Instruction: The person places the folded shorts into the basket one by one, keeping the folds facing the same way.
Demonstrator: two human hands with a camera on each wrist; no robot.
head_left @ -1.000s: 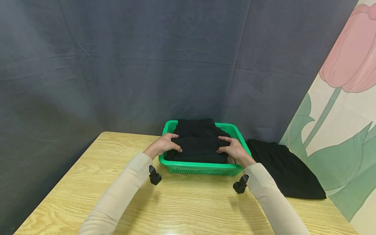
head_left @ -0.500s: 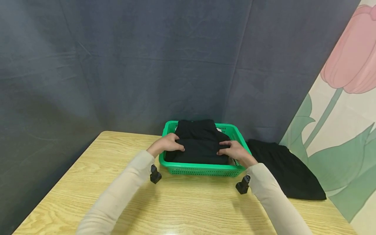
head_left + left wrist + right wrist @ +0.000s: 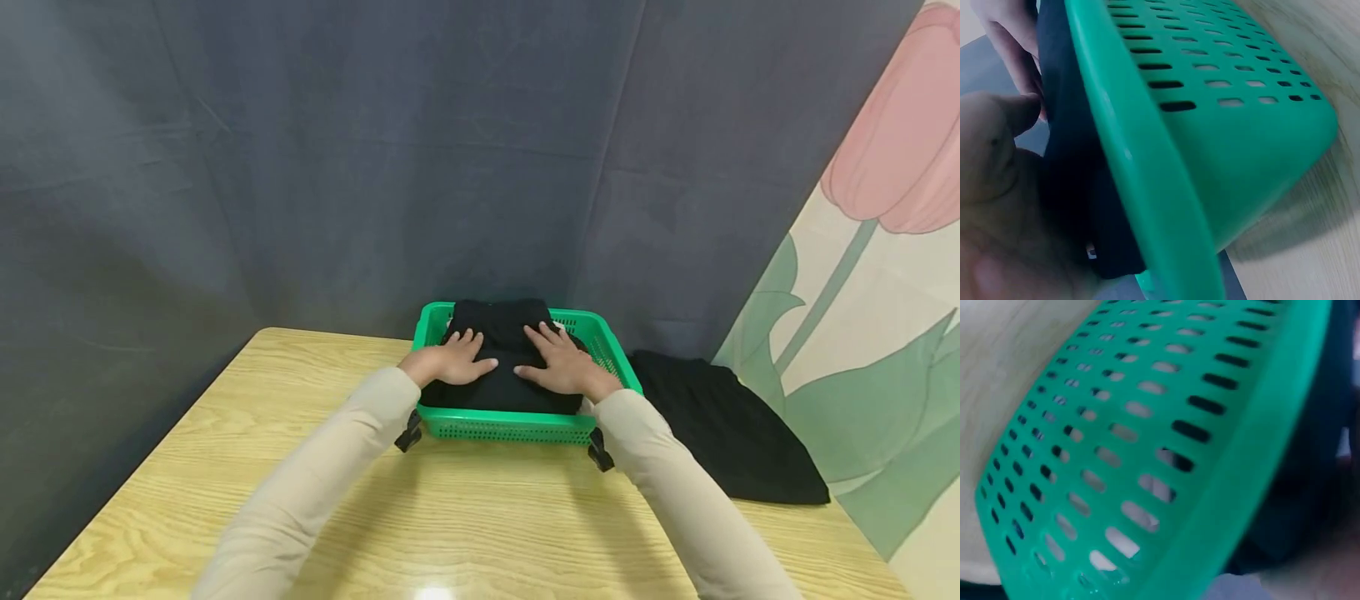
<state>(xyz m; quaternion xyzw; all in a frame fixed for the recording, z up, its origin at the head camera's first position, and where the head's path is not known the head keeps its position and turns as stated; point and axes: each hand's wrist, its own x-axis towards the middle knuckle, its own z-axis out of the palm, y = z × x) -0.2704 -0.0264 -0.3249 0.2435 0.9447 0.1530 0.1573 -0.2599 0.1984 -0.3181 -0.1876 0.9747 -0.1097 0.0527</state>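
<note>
A folded black garment lies in a green plastic basket with holes in its walls. My left hand rests on the garment's left part, fingers spread and pointing away. On its right part lies my right hand, also with fingers spread. The two thumbs point toward each other with a gap between them. In the left wrist view, the black cloth rises to the basket rim beside my palm. The right wrist view shows mainly the basket's perforated wall; that hand is mostly out of it.
A second black garment lies flat on the wooden table, right of the basket. Behind the table hangs a dark grey curtain. A tulip-patterned cloth covers the right side. Bits of white show inside the basket beside the black cloth.
Both hands have gone from holding the garment's sides to lying on top of it with fingers spread, having moved inward and forward. The basket has stayed in about the same place.
</note>
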